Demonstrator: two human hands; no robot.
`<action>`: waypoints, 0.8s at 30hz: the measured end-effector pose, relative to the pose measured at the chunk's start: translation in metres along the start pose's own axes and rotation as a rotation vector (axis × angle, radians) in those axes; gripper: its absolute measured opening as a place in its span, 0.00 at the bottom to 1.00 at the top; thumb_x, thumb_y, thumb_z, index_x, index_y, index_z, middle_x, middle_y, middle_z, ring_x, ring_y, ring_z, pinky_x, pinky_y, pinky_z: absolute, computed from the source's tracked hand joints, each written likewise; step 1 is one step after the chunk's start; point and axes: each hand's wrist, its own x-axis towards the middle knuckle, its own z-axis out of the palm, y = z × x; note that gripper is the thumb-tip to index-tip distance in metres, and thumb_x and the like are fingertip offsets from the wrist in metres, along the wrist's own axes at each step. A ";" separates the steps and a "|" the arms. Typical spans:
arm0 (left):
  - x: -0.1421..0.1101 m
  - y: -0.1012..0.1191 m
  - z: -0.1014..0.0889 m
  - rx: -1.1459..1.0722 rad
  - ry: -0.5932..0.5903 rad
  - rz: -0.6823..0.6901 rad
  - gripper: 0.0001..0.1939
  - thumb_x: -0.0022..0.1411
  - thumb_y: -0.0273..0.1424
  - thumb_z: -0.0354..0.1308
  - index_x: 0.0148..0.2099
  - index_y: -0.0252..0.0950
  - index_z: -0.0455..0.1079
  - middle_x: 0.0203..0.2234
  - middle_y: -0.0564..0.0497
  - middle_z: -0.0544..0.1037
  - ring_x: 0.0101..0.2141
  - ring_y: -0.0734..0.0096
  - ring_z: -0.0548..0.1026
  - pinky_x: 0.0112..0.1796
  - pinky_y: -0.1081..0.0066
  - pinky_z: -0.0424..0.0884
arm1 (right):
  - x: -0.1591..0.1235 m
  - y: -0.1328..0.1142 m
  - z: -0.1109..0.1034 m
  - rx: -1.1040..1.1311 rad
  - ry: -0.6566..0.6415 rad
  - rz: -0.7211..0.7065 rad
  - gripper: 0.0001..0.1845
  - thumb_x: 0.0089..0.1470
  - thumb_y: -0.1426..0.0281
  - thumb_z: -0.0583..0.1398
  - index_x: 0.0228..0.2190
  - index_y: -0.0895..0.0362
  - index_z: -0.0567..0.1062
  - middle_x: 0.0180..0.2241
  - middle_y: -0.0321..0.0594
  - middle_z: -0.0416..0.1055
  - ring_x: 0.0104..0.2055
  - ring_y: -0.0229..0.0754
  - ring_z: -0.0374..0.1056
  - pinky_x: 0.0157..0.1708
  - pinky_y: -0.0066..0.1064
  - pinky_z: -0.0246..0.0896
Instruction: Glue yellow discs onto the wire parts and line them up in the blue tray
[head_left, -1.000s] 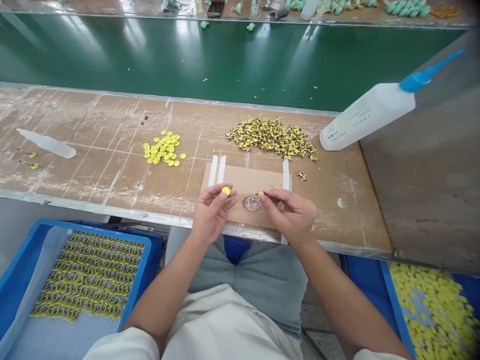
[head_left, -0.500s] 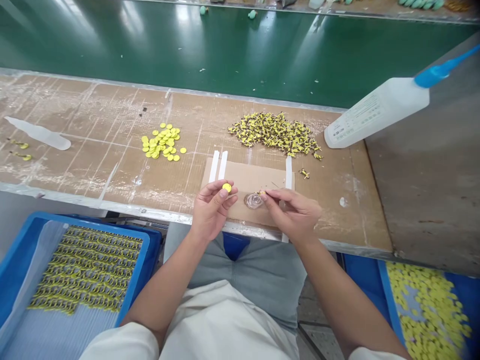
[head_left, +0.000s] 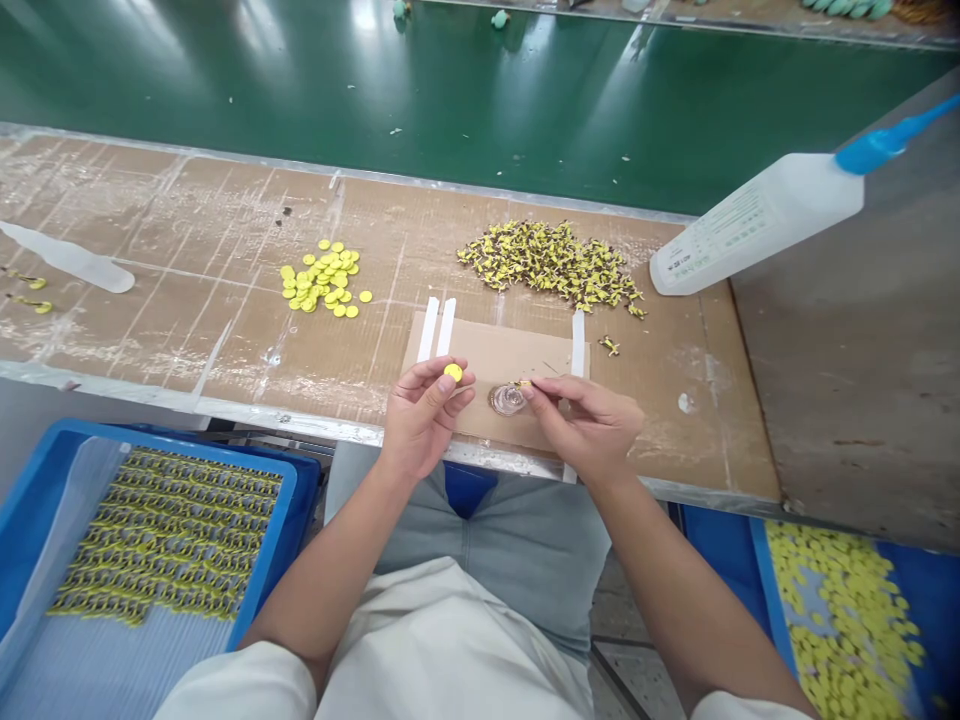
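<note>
Left hand [head_left: 424, 425]: thumb and fingertips closed on a yellow disc [head_left: 453, 372], held over a cardboard sheet [head_left: 495, 345]

Right hand [head_left: 589, 425]: thumb and forefinger pinching a small yellow-and-black piece [head_left: 523, 384], just above a shallow clear dish [head_left: 508, 399] lying on the sheet between both hands

White strips [head_left: 427, 328] stand at the sheet's far edge

Lower left: blue crate [head_left: 172, 450] with neat rows of yellow-and-black parts [head_left: 165, 530]

Lower right: blue crate [head_left: 765, 590] of loose yellow discs [head_left: 840, 620]

On the cardboard-topped bench [head_left: 225, 340], left to right: translucent plastic bottle [head_left: 67, 258], pile of yellow discs [head_left: 322, 278], heap of yellow-and-black parts [head_left: 551, 265], white squeeze bottle [head_left: 757, 225] with blue nozzle [head_left: 877, 150]

Beyond, upper frame: green conveyor belt [head_left: 375, 100]
</note>
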 end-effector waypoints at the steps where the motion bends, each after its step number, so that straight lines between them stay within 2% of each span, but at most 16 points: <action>1: 0.000 0.000 0.000 -0.006 -0.005 0.000 0.15 0.48 0.30 0.78 0.39 0.38 0.81 0.38 0.51 0.84 0.36 0.74 0.83 0.36 0.81 0.78 | 0.000 0.000 0.000 -0.001 0.001 -0.002 0.05 0.55 0.69 0.70 0.36 0.50 0.84 0.32 0.38 0.82 0.31 0.47 0.79 0.32 0.38 0.80; 5: 0.000 0.000 0.001 -0.012 -0.003 -0.008 0.15 0.48 0.30 0.78 0.39 0.38 0.81 0.37 0.52 0.84 0.35 0.75 0.83 0.36 0.82 0.79 | 0.002 -0.002 -0.002 -0.001 0.024 -0.009 0.05 0.55 0.70 0.70 0.36 0.52 0.83 0.33 0.39 0.82 0.31 0.46 0.79 0.32 0.37 0.80; 8: 0.000 0.000 0.001 -0.013 -0.009 -0.010 0.14 0.49 0.31 0.78 0.39 0.38 0.81 0.37 0.52 0.84 0.35 0.76 0.83 0.37 0.82 0.79 | 0.005 -0.002 -0.004 0.033 0.045 -0.064 0.08 0.55 0.73 0.70 0.38 0.52 0.83 0.33 0.39 0.82 0.31 0.43 0.78 0.31 0.34 0.78; 20: 0.000 0.001 0.000 -0.008 -0.009 -0.014 0.14 0.49 0.31 0.78 0.39 0.39 0.81 0.37 0.51 0.84 0.36 0.75 0.83 0.37 0.82 0.79 | 0.011 0.001 -0.004 0.026 -0.062 -0.200 0.14 0.56 0.77 0.68 0.42 0.49 0.82 0.34 0.40 0.81 0.34 0.42 0.77 0.34 0.35 0.76; 24: 0.000 0.001 0.000 -0.013 -0.012 -0.015 0.14 0.49 0.31 0.78 0.39 0.38 0.81 0.37 0.51 0.84 0.35 0.75 0.83 0.36 0.82 0.79 | 0.011 0.002 -0.003 0.030 -0.083 -0.195 0.13 0.56 0.76 0.68 0.42 0.49 0.82 0.35 0.41 0.81 0.34 0.43 0.77 0.34 0.36 0.75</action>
